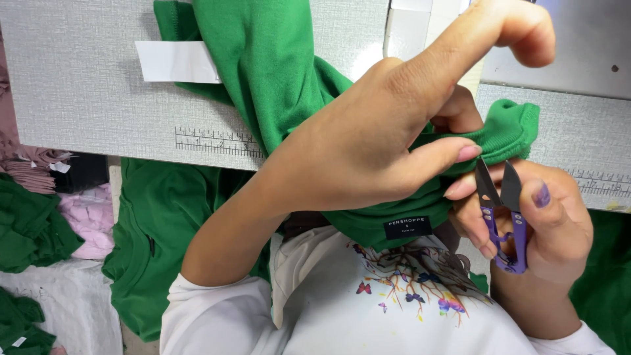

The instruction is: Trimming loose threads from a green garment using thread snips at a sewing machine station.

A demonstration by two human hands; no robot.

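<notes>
Head view shows your right hand (526, 223) gripping the purple thread snips (503, 227), blades parted and pointing up at the ribbed green hem (509, 128) just above them. Your left hand (374, 138) pinches that hem between thumb and middle finger, index finger raised, holding the edge taut across the blades. Outward, the green garment (263, 59) trails over the grey worktable (79, 92) with its printed ruler (217, 141); folded green and pink clothes (39, 217) lie at the left.
</notes>
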